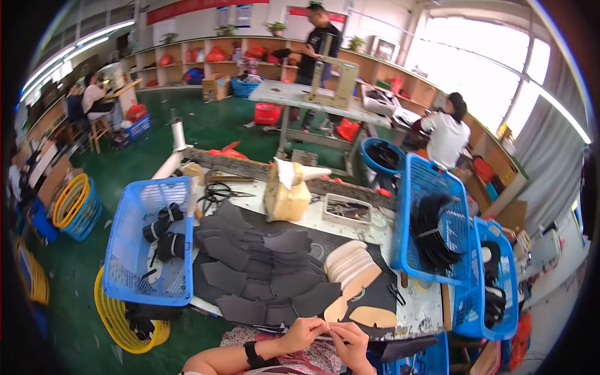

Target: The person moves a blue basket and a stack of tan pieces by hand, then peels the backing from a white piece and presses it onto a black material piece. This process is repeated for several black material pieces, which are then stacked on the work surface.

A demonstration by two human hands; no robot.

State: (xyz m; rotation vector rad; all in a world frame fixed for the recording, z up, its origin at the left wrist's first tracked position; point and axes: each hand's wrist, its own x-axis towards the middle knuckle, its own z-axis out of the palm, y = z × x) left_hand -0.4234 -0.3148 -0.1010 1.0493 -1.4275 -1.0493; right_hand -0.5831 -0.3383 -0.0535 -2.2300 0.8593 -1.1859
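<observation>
My left hand (304, 334), with a black band on its wrist, meets my right hand (351, 345) at the table's near edge. Both are closed in a pinch, fingertips almost touching. Whatever lies between them is too small to make out. Just beyond sit beige shaped pieces: a fanned stack (350, 265), a narrow one (335, 310) close to my fingertips and a flat rounded one (373, 316). Overlapping rows of dark grey cut pieces (253, 262) cover the middle of the table. Black-handled scissors (396, 292) lie right of the beige pieces.
A blue basket (148, 294) with black rolls stands left. Another blue basket (431, 270) holds black strips at the right. Behind the pieces are a yellowish block (287, 201) and a tray of tools (347, 208). A yellow basket (134, 347) sits below left. Other people work farther off.
</observation>
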